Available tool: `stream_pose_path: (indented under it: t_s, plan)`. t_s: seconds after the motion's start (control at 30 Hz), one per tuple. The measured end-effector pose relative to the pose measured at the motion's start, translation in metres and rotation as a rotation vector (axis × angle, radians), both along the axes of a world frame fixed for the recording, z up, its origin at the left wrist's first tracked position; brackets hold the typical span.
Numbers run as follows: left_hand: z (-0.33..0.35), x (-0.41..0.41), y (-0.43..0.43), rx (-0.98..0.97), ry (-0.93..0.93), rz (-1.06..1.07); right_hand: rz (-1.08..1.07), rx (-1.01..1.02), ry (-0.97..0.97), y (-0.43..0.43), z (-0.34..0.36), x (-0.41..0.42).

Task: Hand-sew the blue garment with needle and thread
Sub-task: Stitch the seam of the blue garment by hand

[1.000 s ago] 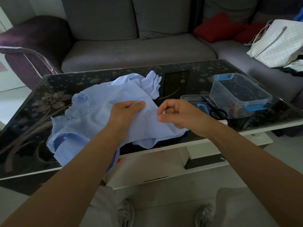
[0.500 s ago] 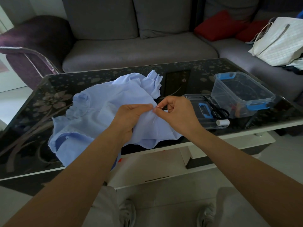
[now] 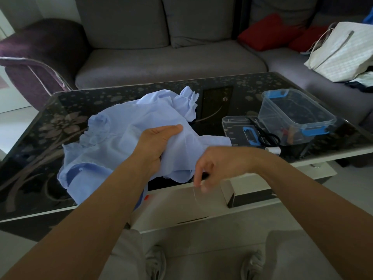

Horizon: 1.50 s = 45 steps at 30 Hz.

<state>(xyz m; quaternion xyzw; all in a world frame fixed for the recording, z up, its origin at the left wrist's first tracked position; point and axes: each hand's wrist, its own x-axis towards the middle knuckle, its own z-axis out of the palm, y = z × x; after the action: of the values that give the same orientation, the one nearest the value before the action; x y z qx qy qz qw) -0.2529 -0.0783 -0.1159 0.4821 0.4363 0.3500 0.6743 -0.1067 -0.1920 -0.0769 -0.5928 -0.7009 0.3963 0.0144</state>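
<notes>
A light blue garment (image 3: 113, 138) lies crumpled on the dark glass table (image 3: 40, 158), part of it hanging over the near edge. My left hand (image 3: 156, 144) grips a raised fold of it, thumb on top. My right hand (image 3: 214, 168) is below and to the right, at the table's front edge, its fingertips pinched together on a thin pale thread (image 3: 194, 190) that runs up the cloth to the fold and trails down below the fingers. The needle itself is too small and blurred to make out.
A clear plastic box with blue clips (image 3: 296, 116) stands at the table's right, its lid (image 3: 240, 130) beside it with black scissors (image 3: 266, 134) and a white spool (image 3: 273, 150). A grey sofa (image 3: 171, 61), red cushions and a white bag (image 3: 343, 51) lie beyond.
My right hand has drawn down and toward me from beside the left thumb to the table's front edge, pulling the thread out. My left hand lifted the fold slightly.
</notes>
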Motion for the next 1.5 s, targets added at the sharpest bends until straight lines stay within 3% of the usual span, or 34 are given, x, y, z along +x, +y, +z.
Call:
stream_pose_path:
  t_s: [0.1, 0.2, 0.47, 0.73, 0.9, 1.0, 1.3, 1.43, 1.5]
  plan:
    - [-0.001, -0.001, 0.0, -0.023, -0.044, -0.022, -0.406, 0.377, 0.203, 0.009, -0.007, 0.006]
    - [0.003, 0.002, -0.002, -0.049, -0.018, -0.044, -0.601, 0.662, 0.317, 0.018, -0.02, 0.001]
    - [0.01, 0.003, -0.009, -0.059, -0.015, -0.143, -0.741, 0.844, 0.227, 0.032, -0.038, -0.008]
    - [0.007, 0.002, -0.007, -0.083, -0.038, -0.104, -0.634, 0.747, 0.281, 0.023, -0.032, -0.007]
    - [0.007, 0.0, -0.006, -0.165, -0.087, -0.082, -0.147, 0.225, 0.278, 0.006, -0.016, -0.008]
    - [0.008, 0.002, -0.005, -0.145, -0.053, -0.046, -0.019, 0.078, 0.238, 0.005, -0.021, -0.008]
    - [0.006, 0.003, -0.002, -0.11, -0.004, 0.0, 0.019, -0.091, 0.187, -0.001, -0.013, -0.008]
    - [0.003, 0.0, -0.003, -0.065, -0.016, -0.014, -0.165, 0.059, 0.126, 0.0, 0.001, 0.011]
    - [0.003, 0.0, -0.003, -0.016, -0.003, -0.038, -0.348, 0.234, 0.179, 0.001, 0.009, 0.016]
